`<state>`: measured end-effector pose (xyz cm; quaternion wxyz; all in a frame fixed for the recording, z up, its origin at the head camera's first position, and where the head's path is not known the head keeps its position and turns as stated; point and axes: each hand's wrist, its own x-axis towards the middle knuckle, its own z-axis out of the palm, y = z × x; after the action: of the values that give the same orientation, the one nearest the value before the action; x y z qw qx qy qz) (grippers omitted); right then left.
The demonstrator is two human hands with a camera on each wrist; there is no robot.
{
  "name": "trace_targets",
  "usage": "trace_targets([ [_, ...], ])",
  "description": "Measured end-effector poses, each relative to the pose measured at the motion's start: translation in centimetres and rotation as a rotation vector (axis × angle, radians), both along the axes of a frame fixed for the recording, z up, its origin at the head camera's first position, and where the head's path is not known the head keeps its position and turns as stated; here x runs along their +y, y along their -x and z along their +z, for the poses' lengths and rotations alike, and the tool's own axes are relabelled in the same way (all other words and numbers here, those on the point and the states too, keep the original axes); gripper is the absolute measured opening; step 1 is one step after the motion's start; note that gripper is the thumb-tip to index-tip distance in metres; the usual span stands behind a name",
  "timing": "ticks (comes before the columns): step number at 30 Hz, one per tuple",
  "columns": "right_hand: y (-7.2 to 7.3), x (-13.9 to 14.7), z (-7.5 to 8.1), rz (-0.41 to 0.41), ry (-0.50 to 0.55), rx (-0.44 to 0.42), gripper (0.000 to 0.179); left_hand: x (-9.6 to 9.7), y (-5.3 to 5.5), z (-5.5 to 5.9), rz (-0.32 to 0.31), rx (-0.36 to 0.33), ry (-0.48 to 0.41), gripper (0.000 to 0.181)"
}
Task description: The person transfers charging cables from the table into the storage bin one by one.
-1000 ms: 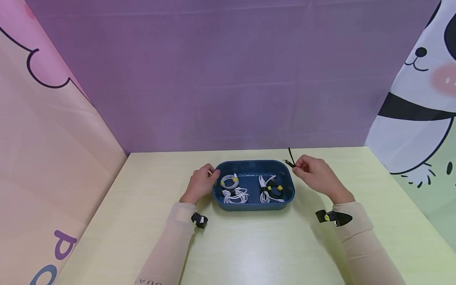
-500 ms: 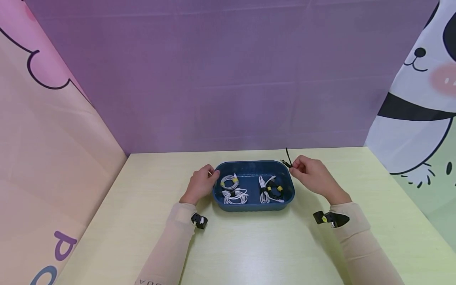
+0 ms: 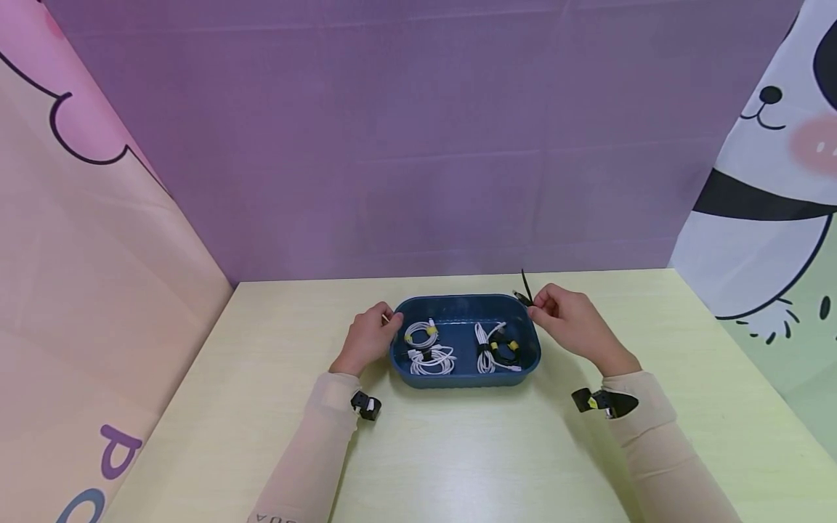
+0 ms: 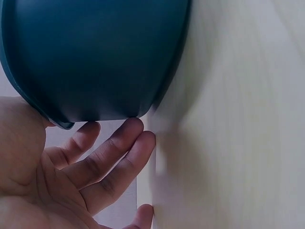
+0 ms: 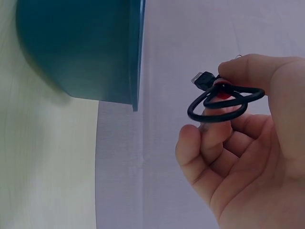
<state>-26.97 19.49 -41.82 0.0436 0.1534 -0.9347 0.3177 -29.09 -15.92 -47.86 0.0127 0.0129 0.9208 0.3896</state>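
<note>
At the left end of a dark blue plastic bin (image 3: pixel 466 380), my left hand (image 3: pixel 366 338) holds the rim, thumb over the edge. In the left wrist view its fingers (image 4: pixel 114 152) reach along the bin's outer wall. Beside the bin's far right corner, my right hand (image 3: pixel 578 323) pinches a coiled black USB cable (image 5: pixel 214 118) between thumb and fingers. A red tie (image 5: pixel 223 90) binds that coil, and its plug (image 5: pixel 206 80) points toward the bin. In the head view one end of the cable sticks upward.
Inside the bin lie a white cable coil with yellow ties (image 3: pixel 431 330), a white cable bundle (image 3: pixel 439 367), another white bundle (image 3: pixel 484 357) and a black coil with yellow ties (image 3: pixel 513 345). The pale table (image 3: pixel 445 450) meets a purple backdrop (image 3: pixel 418 145) behind.
My right hand has moved slightly left with the black USB cable, bringing it over the bin's right rim in the head view. The left hand and bin have stayed put.
</note>
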Motion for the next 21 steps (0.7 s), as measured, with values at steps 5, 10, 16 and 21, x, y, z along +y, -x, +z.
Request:
trace_targets([
  [5,-0.15,-0.19,0.19,-0.01,-0.003,-0.004,0.013,-0.01,0.0,-0.04,-0.004,0.018,0.003,0.027],
  [10,-0.27,-0.42,0.32,-0.02,-0.008,-0.017,0.015,-0.02,0.0,-0.12,-0.004,0.027,0.004,0.027],
  [16,-0.35,-0.62,0.36,-0.026,-0.007,-0.012,0.017,0.03,0.0,-0.09,-0.002,0.017,0.002,0.027],
  [21,-0.32,-0.78,0.27,-0.026,0.008,-0.009,0.018,0.05,-0.02,-0.03,0.002,0.017,0.004,0.027],
])
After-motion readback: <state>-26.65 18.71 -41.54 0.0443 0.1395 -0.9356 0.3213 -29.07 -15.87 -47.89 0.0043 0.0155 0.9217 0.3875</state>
